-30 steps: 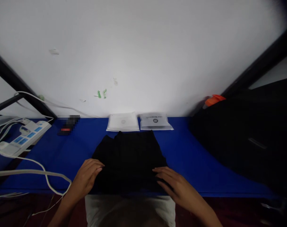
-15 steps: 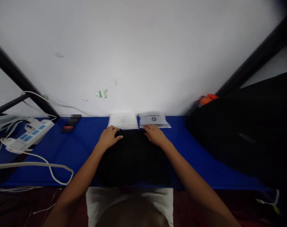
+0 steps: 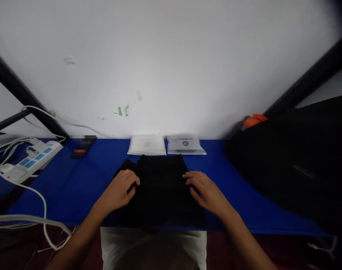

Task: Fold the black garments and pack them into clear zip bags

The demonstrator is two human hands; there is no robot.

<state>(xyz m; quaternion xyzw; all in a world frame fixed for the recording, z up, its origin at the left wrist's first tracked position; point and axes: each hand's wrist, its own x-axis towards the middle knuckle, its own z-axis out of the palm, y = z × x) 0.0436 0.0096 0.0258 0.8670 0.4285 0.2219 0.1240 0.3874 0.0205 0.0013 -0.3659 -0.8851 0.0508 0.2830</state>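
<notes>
A black folded garment (image 3: 161,187) lies on the blue table surface (image 3: 83,183) in front of me. My left hand (image 3: 120,189) rests on the garment's left edge with its fingers curled over the cloth. My right hand (image 3: 206,191) lies on the right edge, fingers bent and pressing the fabric. Just beyond the garment, against the wall, sit a white flat packet (image 3: 147,144) and a clear packet with a printed label (image 3: 184,144).
A white power strip (image 3: 27,162) with white cables (image 3: 32,219) lies at the left. A small dark object (image 3: 82,147) sits near the wall. A large black bag or cloth pile (image 3: 297,161) fills the right side, an orange item (image 3: 254,120) behind it.
Both hands went from the garment's near edge to its far edge by the packets, then drew back to its middle sides. The garment's far part now looks folded narrower.
</notes>
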